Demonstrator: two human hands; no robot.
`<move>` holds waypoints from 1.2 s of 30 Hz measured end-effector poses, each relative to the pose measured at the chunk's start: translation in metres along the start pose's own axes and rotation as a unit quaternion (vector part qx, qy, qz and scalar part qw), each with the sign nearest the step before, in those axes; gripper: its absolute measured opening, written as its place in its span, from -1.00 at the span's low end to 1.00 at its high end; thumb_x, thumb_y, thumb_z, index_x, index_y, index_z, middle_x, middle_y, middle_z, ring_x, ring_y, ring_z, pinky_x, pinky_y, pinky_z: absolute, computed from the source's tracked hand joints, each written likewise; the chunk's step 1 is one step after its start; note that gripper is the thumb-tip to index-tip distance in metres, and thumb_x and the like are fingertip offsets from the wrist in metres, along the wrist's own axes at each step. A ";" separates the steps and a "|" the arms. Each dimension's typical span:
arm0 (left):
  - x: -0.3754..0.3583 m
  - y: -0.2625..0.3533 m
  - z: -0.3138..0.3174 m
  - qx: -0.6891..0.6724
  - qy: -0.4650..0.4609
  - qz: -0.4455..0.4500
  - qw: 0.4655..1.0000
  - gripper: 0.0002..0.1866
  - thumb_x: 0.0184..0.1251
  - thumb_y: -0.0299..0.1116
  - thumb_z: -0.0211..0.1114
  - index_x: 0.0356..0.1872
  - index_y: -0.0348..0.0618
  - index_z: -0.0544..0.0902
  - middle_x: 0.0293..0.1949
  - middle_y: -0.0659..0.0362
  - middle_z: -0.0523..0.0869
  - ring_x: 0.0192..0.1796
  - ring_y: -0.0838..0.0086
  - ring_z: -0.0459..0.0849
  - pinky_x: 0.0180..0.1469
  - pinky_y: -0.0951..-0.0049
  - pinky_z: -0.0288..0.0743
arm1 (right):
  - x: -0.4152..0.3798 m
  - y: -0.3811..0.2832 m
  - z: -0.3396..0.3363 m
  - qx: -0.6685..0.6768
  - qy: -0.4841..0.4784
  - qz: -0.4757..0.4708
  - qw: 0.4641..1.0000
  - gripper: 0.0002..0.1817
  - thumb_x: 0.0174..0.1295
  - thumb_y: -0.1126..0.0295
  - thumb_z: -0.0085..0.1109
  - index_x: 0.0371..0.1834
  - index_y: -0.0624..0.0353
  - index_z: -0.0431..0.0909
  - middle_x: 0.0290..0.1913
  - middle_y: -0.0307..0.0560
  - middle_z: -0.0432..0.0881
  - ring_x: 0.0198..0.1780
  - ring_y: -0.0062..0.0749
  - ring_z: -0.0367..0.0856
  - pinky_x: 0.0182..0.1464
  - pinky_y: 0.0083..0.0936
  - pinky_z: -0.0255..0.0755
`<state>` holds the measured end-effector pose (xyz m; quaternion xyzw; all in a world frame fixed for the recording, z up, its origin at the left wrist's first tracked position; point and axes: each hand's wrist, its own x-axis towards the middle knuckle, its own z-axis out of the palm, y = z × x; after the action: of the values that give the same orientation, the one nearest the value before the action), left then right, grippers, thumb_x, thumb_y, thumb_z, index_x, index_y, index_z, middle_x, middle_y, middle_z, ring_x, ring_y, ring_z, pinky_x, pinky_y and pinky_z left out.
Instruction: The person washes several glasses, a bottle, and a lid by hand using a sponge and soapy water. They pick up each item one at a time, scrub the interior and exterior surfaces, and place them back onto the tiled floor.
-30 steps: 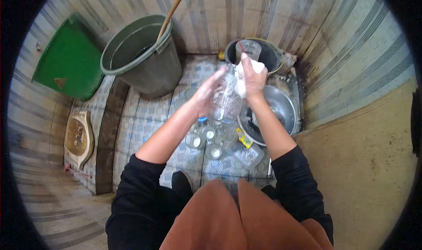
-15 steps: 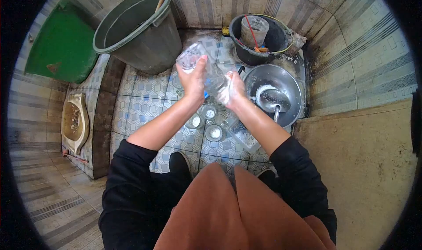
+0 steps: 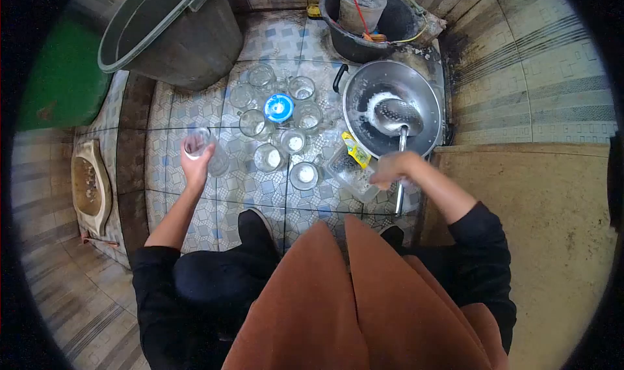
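Note:
My left hand (image 3: 196,165) is wrapped round a clear glass container (image 3: 207,150) held low over the tiled floor on the left. Over the right end of a clear rectangular tray (image 3: 354,186) is my right hand (image 3: 390,168), its fingers blurred and bent; whether it holds anything cannot be made out. A yellow packet (image 3: 355,150) lies at the tray's edge. Several glass mugs (image 3: 255,123) stand between my hands, around a jar with a blue lid (image 3: 279,108). Behind my right hand, a metal wok (image 3: 364,119) holds suds and a perforated ladle (image 3: 398,115).
A large grey bin (image 3: 188,51) stands at the back left, near a green tub (image 3: 58,84). At the back right sits a black basin (image 3: 338,39) with a bucket (image 3: 361,11) inside. A squat toilet (image 3: 103,204) is at the left; a low ledge (image 3: 513,240) is at the right.
My hands have moved apart. The left went down and left with the glass container; the right came off it and moved to the tray. The view has shifted, showing more mugs.

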<state>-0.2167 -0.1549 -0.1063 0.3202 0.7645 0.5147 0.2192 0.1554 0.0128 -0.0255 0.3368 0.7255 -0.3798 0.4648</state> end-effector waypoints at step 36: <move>-0.003 0.063 0.078 0.096 -0.136 0.246 0.955 -0.56 -0.10 -0.35 0.25 -0.14 -0.22 0.36 -0.06 0.04 0.38 0.06 0.21 0.30 0.14 0.34 0.11 | 0.095 0.131 0.031 0.524 0.275 0.150 0.792 -0.84 -0.06 0.35 0.08 -0.36 0.02 0.54 -0.43 -0.15 0.54 -0.40 -0.30 0.44 -0.38 -0.40 0.39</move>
<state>-0.1462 -0.0894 -0.0776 0.5844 0.6711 0.4286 0.1558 0.2459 0.0624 -0.1534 0.7238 0.4525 -0.5187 0.0488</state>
